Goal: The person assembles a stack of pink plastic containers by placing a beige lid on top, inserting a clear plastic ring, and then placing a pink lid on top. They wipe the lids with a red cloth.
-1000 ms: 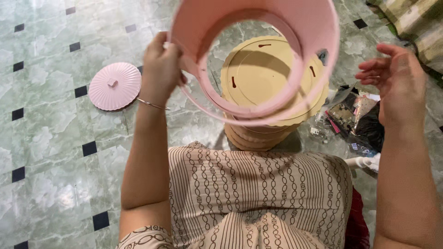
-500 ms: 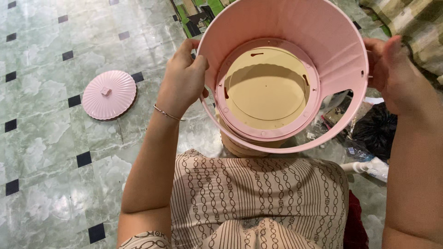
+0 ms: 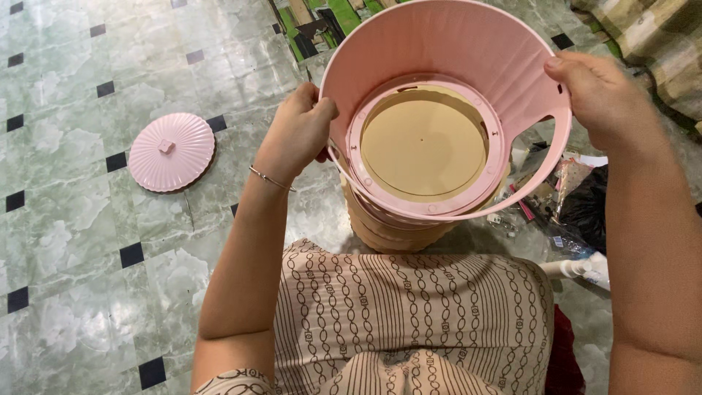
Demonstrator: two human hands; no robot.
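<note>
Moved: my right hand [image 3: 610, 102] has come onto the rim; the pink bucket shell [image 3: 446, 66] sits lower, ringing the tan drum [image 3: 424, 143].
Left hand [image 3: 296, 135]: clamped on the left rim.
Right hand: fingers closed over the right rim.
Risk: an uneven grip could tilt the shell and jam it.
Aside: pink ribbed lid [image 3: 172, 152] lies on the tiled floor [image 3: 66, 241].

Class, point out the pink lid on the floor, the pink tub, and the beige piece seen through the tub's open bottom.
Lid [image 3: 171, 152], head view: its ribbed top.
Tub [image 3: 439, 51], head view: its inner wall.
Beige piece [image 3: 423, 143], head view: its flat round top.
</note>
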